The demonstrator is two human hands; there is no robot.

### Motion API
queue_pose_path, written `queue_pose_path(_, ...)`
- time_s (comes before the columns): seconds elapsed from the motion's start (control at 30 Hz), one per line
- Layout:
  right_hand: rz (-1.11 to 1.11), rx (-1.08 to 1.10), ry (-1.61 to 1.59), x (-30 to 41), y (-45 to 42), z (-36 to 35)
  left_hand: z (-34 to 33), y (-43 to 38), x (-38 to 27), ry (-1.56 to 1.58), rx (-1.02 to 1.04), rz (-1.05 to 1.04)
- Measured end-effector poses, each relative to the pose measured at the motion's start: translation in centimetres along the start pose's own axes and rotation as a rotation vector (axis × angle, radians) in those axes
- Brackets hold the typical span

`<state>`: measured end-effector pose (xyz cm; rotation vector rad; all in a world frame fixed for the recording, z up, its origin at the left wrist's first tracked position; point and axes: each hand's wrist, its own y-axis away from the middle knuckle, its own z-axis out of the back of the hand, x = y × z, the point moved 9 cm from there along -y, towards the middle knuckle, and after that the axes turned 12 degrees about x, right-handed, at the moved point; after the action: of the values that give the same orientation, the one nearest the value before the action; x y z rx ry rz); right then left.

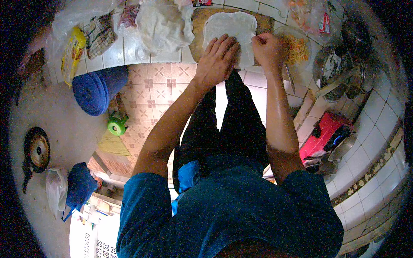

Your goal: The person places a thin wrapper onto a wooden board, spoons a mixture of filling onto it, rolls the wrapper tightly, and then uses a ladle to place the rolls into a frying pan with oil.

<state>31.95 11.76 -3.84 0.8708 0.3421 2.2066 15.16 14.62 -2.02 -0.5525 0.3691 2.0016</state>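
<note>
A thin white wrapper sheet (229, 24), like a spring roll skin, lies on a wooden board (198, 29) at the counter's front edge. Flat on the sheet's lower middle rests my left hand (221, 53), palm down with its fingers slightly spread. My right hand (269, 50) is curled at the sheet's right edge, thumb and forefinger closed on that edge. Just right of it is a clear bowl of shredded orange and pale filling (295, 48), partly hidden by the hand. A knife (290, 79) lies below the bowl, its upper end hidden by my right wrist.
Left of the board lie a crumpled white cloth (164, 29), a checked cloth (100, 34) and a yellow packet (73, 53). A metal pan (335, 69) stands at the right. Below the counter's left part is a blue lidded bin (92, 93).
</note>
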Motion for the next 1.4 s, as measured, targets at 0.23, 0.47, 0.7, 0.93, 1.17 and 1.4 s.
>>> queue_pose_path(0.23,0.081,0.032,-0.015,-1.2,-1.1,0.7,0.0,-0.2,-0.1,-0.013,0.022,0.003)
queue_pose_path(0.47,0.184,0.072,0.126,0.5,-1.1,2.0,0.0,0.0,0.2,-0.016,0.032,0.016)
queue_pose_path(0.7,0.158,0.135,0.131,-0.4,-1.9,2.9,-0.1,0.0,0.0,-0.005,0.012,-0.007)
queue_pose_path(0.93,0.180,0.105,0.184,-0.2,-1.7,3.4,-0.4,0.0,0.2,-0.007,0.043,0.012)
queue_pose_path(1.17,0.199,0.072,0.184,-0.9,-1.6,3.7,-0.3,0.1,0.1,-0.026,0.033,0.010)
queue_pose_path(1.4,0.269,0.146,0.021,-2.7,-2.3,2.9,5.4,-1.9,3.9,-0.006,-0.253,0.349)
